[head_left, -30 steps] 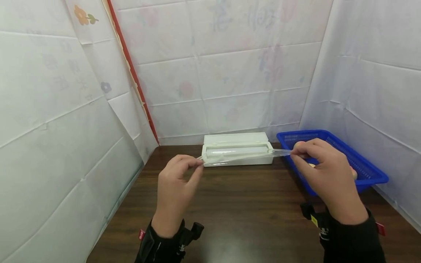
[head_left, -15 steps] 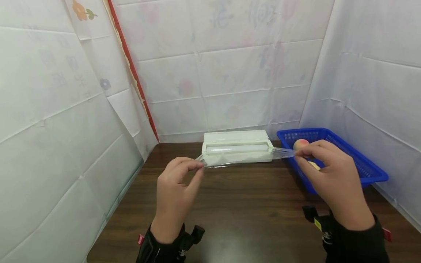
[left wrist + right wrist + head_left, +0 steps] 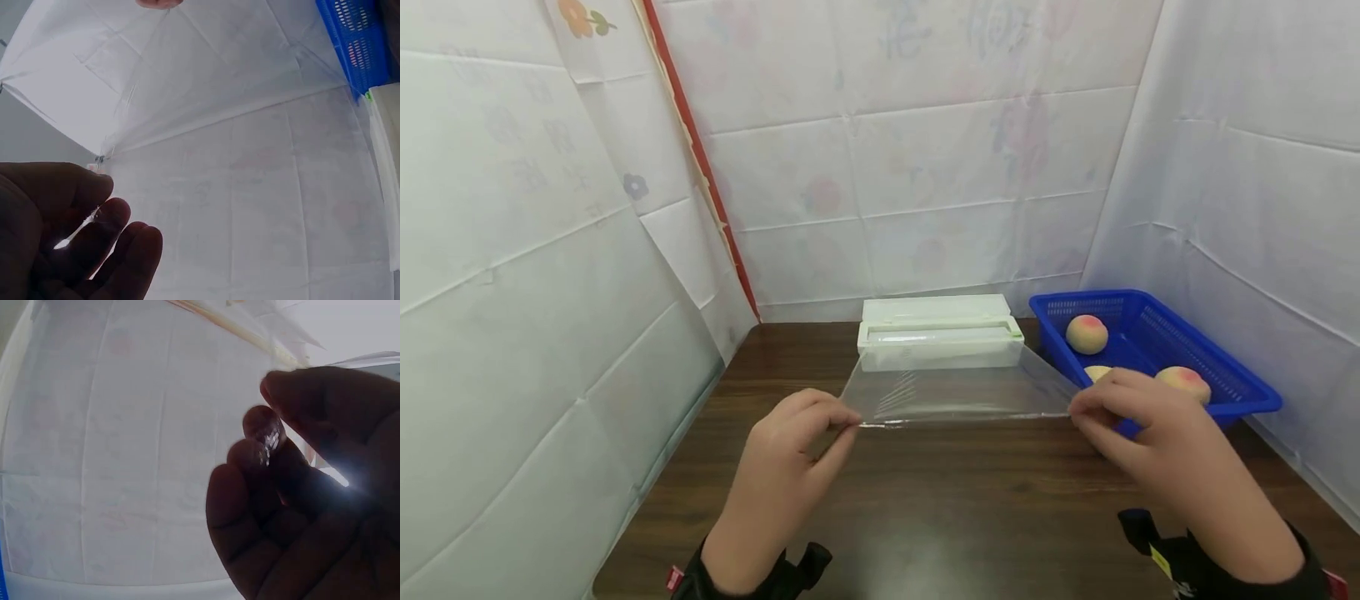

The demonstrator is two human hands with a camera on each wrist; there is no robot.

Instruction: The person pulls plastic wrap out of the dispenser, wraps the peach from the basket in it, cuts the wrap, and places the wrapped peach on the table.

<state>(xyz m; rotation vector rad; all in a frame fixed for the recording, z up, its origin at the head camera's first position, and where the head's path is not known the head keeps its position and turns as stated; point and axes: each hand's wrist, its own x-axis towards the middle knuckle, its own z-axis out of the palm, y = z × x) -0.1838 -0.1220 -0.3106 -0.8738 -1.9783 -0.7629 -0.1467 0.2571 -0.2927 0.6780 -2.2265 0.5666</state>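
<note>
A sheet of clear plastic wrap (image 3: 962, 390) stretches from a white cling film box (image 3: 940, 357) at the back of the table toward the person. The left hand (image 3: 793, 462) pinches its near left corner between thumb and forefinger. At the near right corner the right hand (image 3: 1157, 442) pinches it the same way. The box's lid stands up behind it, and a roll lies inside. In the left wrist view the left hand (image 3: 81, 231) shows dark against the see-through film; crumpled film glints at the fingertips of the right hand (image 3: 306, 481) in the right wrist view.
A blue plastic basket (image 3: 1247, 404) stands to the right of the box, holding a peach (image 3: 1086, 334) and another peach (image 3: 1183, 382). A third pale fruit (image 3: 1097, 372) is partly hidden by the right hand. White sheeting (image 3: 925, 208) walls the dark wooden table (image 3: 955, 517).
Both hands have drawn the film's front edge toward the person and lower in view. The film, bunched narrow before, now spreads into a wide sheet from the box.
</note>
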